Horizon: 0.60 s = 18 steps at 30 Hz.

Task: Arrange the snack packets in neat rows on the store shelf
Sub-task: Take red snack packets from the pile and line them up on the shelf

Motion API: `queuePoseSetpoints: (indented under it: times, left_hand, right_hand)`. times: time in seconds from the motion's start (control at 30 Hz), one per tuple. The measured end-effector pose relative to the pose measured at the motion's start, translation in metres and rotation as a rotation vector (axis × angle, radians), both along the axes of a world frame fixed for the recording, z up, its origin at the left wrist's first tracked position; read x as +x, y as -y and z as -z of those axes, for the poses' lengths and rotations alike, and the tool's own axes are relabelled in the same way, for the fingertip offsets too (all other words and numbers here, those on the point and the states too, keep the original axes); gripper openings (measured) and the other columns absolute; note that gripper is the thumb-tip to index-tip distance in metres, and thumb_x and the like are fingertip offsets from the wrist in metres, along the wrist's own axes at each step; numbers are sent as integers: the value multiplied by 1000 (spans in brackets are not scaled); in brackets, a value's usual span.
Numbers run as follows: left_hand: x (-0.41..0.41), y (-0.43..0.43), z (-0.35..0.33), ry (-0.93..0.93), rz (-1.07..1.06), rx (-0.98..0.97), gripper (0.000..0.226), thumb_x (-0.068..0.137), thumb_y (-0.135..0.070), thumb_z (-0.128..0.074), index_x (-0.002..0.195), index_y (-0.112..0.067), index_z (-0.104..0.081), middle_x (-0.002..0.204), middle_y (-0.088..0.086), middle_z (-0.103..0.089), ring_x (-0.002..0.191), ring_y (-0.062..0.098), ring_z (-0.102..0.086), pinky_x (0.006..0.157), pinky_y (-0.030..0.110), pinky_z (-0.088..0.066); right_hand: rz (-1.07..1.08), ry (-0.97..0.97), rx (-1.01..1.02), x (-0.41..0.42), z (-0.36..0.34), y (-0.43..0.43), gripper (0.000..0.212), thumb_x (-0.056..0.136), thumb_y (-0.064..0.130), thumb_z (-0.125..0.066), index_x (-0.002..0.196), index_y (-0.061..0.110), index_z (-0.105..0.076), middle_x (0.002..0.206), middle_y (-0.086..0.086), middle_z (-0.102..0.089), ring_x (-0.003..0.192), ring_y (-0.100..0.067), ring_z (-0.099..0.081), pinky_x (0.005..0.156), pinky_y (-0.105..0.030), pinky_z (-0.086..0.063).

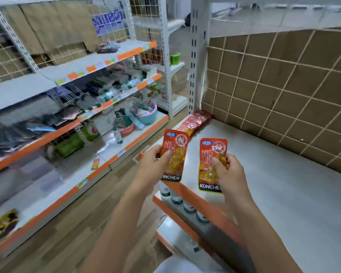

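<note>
My left hand grips a red and orange snack packet upright, just off the left end of the white store shelf. A second, matching snack packet is held upright in my right hand over the shelf's front edge. Both packets face me, a black band with white lettering along the bottom of each. A short row of the same red packets lies overlapping at the shelf's far left corner, next to the upright post.
A wire grid backed with brown cardboard closes the shelf's rear. Bottles stand on the lower shelf under the orange edge strip. Across the wooden floor, other shelves hold mixed goods and stray packets.
</note>
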<state>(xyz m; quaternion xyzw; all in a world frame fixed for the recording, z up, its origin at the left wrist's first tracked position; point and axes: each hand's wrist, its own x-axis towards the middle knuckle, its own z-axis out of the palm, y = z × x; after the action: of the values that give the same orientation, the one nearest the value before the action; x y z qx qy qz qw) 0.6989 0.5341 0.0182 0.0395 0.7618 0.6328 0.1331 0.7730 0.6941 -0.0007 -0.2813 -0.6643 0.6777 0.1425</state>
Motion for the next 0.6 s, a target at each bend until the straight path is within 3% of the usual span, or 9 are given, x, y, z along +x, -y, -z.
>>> queuePoseSetpoints:
  times: [0.13, 0.23, 0.33, 0.4, 0.6]
  left_hand:
    - [-39, 5, 2, -1, -28, -43, 8, 92, -23, -60, 100, -21, -60, 92, -2, -71, 77, 12, -71, 68, 28, -57]
    - [-70, 7, 9, -8, 39, -126, 4, 90, -26, -63, 94, -27, -61, 93, -4, -72, 81, 13, -70, 76, 34, -58]
    - [-101, 7, 17, -1, 150, -176, 7, 88, -26, -65, 94, -25, -62, 90, -3, -73, 80, 14, -71, 77, 36, -57]
    - [-117, 3, 21, 8, 229, -209, 5, 88, -23, -65, 92, -24, -62, 87, -2, -72, 77, 13, -70, 73, 32, -56]
    - [-158, -6, 33, -5, 437, -187, 9, 90, -12, -62, 87, -21, -64, 76, -2, -70, 61, 2, -64, 56, 17, -47]
  right_hand:
    - [8, 35, 17, -39, 7, 4, 8, 93, 22, -54, 101, 21, -55, 100, -3, -67, 84, -19, -68, 73, -36, -56]
    - [42, 71, 17, -56, 13, 8, 15, 94, 23, -54, 109, 21, -52, 102, -1, -65, 85, -17, -67, 70, -32, -54]
    - [125, 101, 15, -71, 20, 13, 19, 94, 24, -55, 111, 26, -46, 108, -2, -64, 90, -19, -66, 81, -40, -55]
    - [195, 130, 17, -81, 23, 16, 22, 94, 25, -55, 111, 30, -42, 112, -2, -63, 94, -22, -66, 87, -46, -53]
    - [367, 164, 113, -101, 22, 30, 26, 92, 22, -56, 110, 35, -42, 106, -2, -65, 90, -23, -66, 85, -49, -53]
